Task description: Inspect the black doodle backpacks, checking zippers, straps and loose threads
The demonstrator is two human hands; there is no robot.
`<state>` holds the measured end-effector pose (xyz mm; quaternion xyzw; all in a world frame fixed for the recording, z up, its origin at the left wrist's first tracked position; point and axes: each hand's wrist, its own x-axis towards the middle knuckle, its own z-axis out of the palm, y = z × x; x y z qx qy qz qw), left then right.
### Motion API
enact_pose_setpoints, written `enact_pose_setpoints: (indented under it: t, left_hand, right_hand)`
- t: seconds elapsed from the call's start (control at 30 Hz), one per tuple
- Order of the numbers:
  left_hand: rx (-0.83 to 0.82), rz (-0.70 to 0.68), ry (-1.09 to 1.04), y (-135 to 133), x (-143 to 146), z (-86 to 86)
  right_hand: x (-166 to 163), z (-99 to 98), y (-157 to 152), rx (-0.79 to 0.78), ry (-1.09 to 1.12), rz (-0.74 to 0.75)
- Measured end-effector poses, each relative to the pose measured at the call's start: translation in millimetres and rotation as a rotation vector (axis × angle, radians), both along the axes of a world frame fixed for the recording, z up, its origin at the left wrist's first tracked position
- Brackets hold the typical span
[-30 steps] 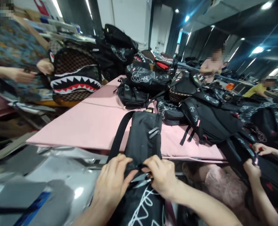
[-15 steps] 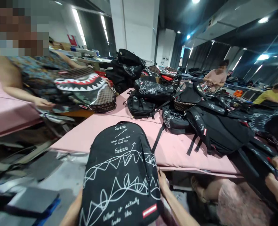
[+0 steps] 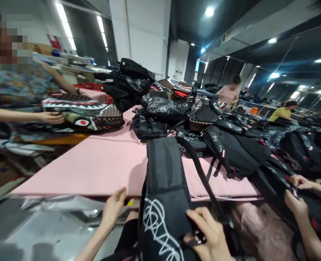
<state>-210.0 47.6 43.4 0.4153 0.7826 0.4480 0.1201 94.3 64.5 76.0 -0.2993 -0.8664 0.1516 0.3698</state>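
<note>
The fingers of your right hand (image 3: 210,233) are bent around a small dark tool (image 3: 197,238), mostly hidden in your grip, with a bit of shine showing; your forefinger reaches out to the right edge of the black backpack (image 3: 165,163). Your left hand (image 3: 113,207) is off to the left of that backpack, its fingers loosely bent and close together, part open, with nothing visible in them and a gap between them and the fabric. The backpack rises between your two hands at the near edge of the pink table (image 3: 95,159), plain panel uppermost, white scribble lower down, its bottom running out of view. A black strap (image 3: 202,174) slants down along its right side. Beyond it, on the table, you have a small black bag (image 3: 149,127) to the left, a scribbled pouch (image 3: 190,143) to the right, and a larger black bag (image 3: 239,148) lying farther right. At your near right, a co-worker's two hands (image 3: 297,206) work close together over dark fabric. On the left, a person in a patterned top (image 3: 21,81) handles a checked backpack (image 3: 108,116) with a toothed-mouth design. Farther off, more black bags (image 3: 130,85) are piled before a pale pillar (image 3: 141,32).
</note>
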Motion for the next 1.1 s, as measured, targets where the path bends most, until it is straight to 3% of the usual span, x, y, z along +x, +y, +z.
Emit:
enact_pose_setpoints:
  t: [0.07, 0.13, 0.2, 0.27, 0.37, 0.43, 0.63, 0.8, 1.0, 1.1]
  left_hand:
    - [0.212, -0.076, 0.246, 16, -1, 28.1]
    - [0.381, -0.364, 0.561, 29, 10, 55.0]
    - [0.372, -0.696, 0.802, 40, 30, 71.3]
    - [0.282, -0.844, 0.899, 46, 53, 75.6]
    - [0.197, -0.910, 0.903, 48, 71, 73.9]
    - [0.158, -0.984, 0.898, 45, 68, 76.0]
    - [0.031, -1.079, 0.880, 36, 40, 84.6]
    - [-0.065, -1.142, 0.882, 36, 35, 83.9]
    - [-0.092, -0.982, 0.936, 27, 35, 86.0]
    - [-0.135, -1.018, 0.953, 34, 36, 81.7]
  right_hand:
    - [-2, -12.7, -11, -0.030, -0.134, -0.011]
    - [-3, -16.4, -13, -0.073, -0.244, 0.040]
    - [-7, -5.4, -9, -0.076, -0.269, 0.123]
    - [-13, 16.0, -1, -0.021, -0.257, 0.151]
    - [-29, 46.4, 8, 0.083, -0.411, 0.115]
    - [-39, 55.4, 11, 0.131, -0.553, 0.126]
    - [-55, 54.8, 10, 0.207, -0.667, 0.156]
    - [-67, 66.1, 13, 0.219, -0.733, 0.163]
    - [-67, 60.1, 20, 0.206, -0.778, 0.273]
    - [-70, 52.0, 22, 0.178, -0.725, 0.284]
